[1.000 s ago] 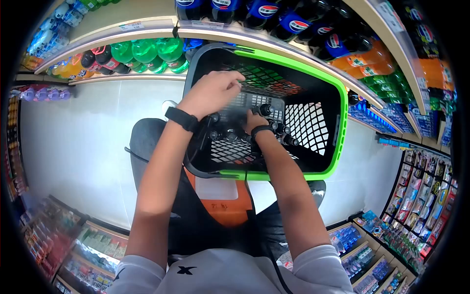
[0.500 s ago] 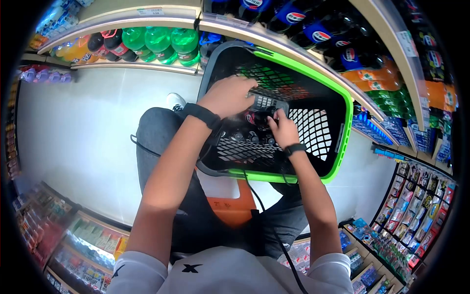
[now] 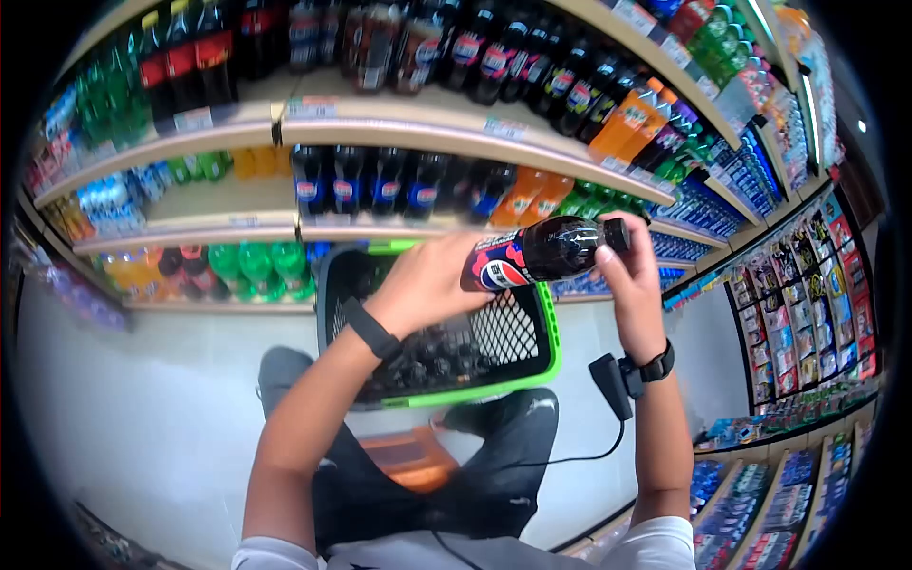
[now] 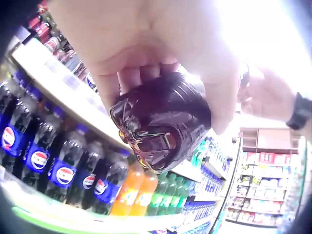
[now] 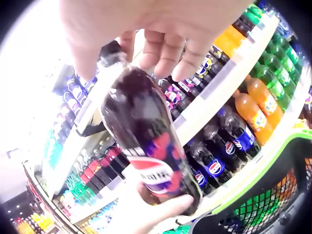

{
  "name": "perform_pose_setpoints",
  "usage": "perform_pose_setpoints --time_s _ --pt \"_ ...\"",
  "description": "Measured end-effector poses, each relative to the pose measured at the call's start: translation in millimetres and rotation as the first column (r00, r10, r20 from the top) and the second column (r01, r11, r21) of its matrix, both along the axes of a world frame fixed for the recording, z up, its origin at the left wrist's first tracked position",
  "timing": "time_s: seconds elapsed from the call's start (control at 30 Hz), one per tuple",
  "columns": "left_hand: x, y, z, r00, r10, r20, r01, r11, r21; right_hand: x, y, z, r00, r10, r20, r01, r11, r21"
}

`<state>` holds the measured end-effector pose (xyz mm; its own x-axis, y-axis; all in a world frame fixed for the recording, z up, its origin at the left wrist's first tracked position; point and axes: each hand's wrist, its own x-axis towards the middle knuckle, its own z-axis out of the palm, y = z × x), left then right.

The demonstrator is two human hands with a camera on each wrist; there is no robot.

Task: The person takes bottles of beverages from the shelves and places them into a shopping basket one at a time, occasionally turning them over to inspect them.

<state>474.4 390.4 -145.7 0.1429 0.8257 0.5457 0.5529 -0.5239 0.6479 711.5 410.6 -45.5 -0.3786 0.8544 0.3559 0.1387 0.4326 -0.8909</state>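
A dark Pepsi bottle [image 3: 560, 249] with a pink and blue label lies almost level above the basket in the head view, its black cap to the right. My left hand [image 3: 427, 280] grips its base end; in the left wrist view the fingers and thumb wrap the bottle's bottom [image 4: 163, 124]. At the other end my right hand [image 3: 635, 285] pinches the cap and neck between thumb and forefinger. The right wrist view has the remaining fingers [image 5: 183, 63] loosely bent beside the neck. Below is a black basket with a green rim [image 3: 554, 347], holding several dark bottles [image 3: 446, 361].
Shelves of drinks rise ahead, with cola bottles [image 3: 385, 180] and orange soda [image 3: 632, 123] close behind the held bottle. Shelf edges [image 3: 408, 123] jut out toward the hands. An orange stool [image 3: 408, 461] is under the person. A cable [image 3: 560, 461] hangs from the right wrist camera.
Both hands have come up out of the basket with the Pepsi bottle between them, now held above the rim. The head view has tilted up toward the shelves.
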Motion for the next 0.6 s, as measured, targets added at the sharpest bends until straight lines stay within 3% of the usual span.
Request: perform_pose_setpoints --time_s 0.03,0.1,0.17,0.2,0.23,0.3,0.4,0.43,0.53,0.6 --pt "3.1 4.5 16.8 1.000 -0.010 0.024 0.009 1.000 0.012 -4.2 -1.8 0.7 0.997 -0.065 0.041 0.061 0.995 0.082" --pt "9.7 16.9 49.0 1.000 -0.021 -0.014 0.022 0.996 0.086 -18.5 8.3 -4.8 1.000 -0.016 0.004 0.016 0.989 0.150" --pt "16.5 36.6 76.2 0.998 -0.006 -0.069 0.014 0.993 0.118 -33.3 43.8 -12.9 0.999 0.027 -0.040 -0.023 0.995 0.092" --pt "18.7 48.9 90.0 0.994 -0.012 -0.109 0.027 0.991 0.135 -41.8 56.6 -6.2 0.999 -0.022 -0.048 0.028 0.990 0.140" --pt "18.5 64.2 104.3 0.986 0.001 -0.169 0.000 1.000 0.006 -49.4 71.7 1.0 0.996 -0.070 -0.059 0.079 0.980 0.181" --pt "11.9 106.5 115.3 0.984 0.010 -0.176 -0.003 0.999 0.039 -59.8 105.5 15.6 0.976 -0.218 -0.019 0.212 0.920 0.329" --pt "-2.5 155.1 135.4 0.982 -0.073 -0.173 0.087 0.993 0.076 -67.8 144.9 32.1 0.957 -0.284 0.066 0.216 0.844 0.491" --pt "-6.3 166.2 142.3 0.967 -0.046 -0.250 0.049 0.999 0.008 -69.0 162.4 31.5 0.949 -0.297 0.106 0.197 0.819 0.538" --pt "-17.9 209.8 137.1 0.976 -0.041 -0.213 0.034 0.999 -0.035 -67.0 214.4 33.0 0.943 -0.269 0.196 0.110 0.808 0.579" --pt "-22.4 243.8 127.9 0.991 -0.124 -0.043 0.121 0.990 -0.072 -69.8 243.9 31.4 0.932 -0.252 0.261 0.065 0.825 0.561"
